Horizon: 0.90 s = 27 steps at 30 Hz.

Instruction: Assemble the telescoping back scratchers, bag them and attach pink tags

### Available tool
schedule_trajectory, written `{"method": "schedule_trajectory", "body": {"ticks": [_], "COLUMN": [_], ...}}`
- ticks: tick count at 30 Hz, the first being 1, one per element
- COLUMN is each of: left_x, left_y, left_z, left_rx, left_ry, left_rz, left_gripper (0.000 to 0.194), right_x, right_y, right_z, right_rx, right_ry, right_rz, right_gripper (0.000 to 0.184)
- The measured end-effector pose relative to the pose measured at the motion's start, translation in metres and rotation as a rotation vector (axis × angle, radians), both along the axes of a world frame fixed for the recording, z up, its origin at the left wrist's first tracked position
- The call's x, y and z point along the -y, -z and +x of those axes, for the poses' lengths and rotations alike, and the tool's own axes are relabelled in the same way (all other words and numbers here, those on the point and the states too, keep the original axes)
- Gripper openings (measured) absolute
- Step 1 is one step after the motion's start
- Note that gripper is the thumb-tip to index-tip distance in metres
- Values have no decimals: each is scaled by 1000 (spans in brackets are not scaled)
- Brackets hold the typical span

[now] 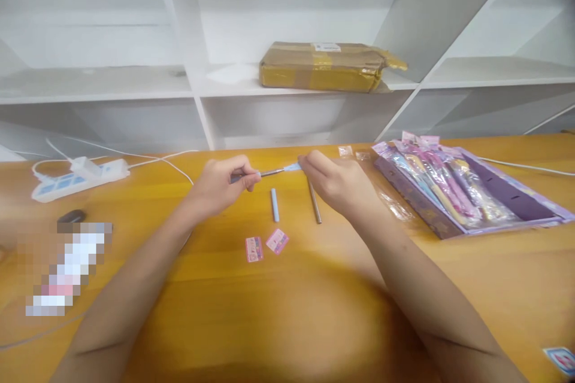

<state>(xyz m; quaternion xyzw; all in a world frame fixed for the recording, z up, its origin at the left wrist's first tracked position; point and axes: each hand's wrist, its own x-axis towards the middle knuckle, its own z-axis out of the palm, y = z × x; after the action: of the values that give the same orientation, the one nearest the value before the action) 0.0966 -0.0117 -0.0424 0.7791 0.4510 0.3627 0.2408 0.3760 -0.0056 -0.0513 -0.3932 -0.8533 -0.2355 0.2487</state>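
Note:
My left hand (229, 182) is closed around the dark end of a thin metallic pen-like rod (272, 172), held roughly level above the table. At the rod's other end is a light blue piece (291, 167), pinched in the fingertips of my right hand (330, 179). Whether the two parts are joined I cannot tell; my fingers hide part of them. Below, on the table, lies a light blue tube (275, 205). A slim grey metallic rod (315, 206) lies under my right hand. Nearer me are two small pink printed cards (254, 249).
A purple display box (449, 228) with several plastic-wrapped pens stands at the right, beside clear wrappers (395, 204). A white power strip (81, 179) with cables lies at the left. On the shelf behind sits a taped cardboard parcel (321, 67).

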Motion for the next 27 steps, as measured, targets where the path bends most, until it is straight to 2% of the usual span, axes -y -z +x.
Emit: {"method": "schedule_trajectory", "body": {"ticks": [7, 15, 17, 20, 23, 27], "left_x": [-6, -8, -11, -20, -34, -55], "left_y": [11, 16, 20, 27, 39, 65], "left_z": [7, 11, 12, 13, 8, 1], "left_rx": [73, -84, -90, -67, -63, 72], "left_ry": [9, -103, -107, -35, -36, -141], "left_rz": [-59, 17, 38, -47, -122, -158], "left_gripper": [23, 27, 26, 25, 31, 33], "right_x": [2, -8, -15, -25, -27, -11], "right_y": [-10, 0, 1, 5, 21, 65], "right_z": [4, -5, -1, 20, 53, 88], "right_rx": [12, -94, -62, -25, -117, -208], "right_ry": [49, 102, 82, 88, 245, 522], "right_rz": [16, -96, -86, -71, -123, -411], "right_gripper": [38, 33, 36, 33, 37, 38]}}
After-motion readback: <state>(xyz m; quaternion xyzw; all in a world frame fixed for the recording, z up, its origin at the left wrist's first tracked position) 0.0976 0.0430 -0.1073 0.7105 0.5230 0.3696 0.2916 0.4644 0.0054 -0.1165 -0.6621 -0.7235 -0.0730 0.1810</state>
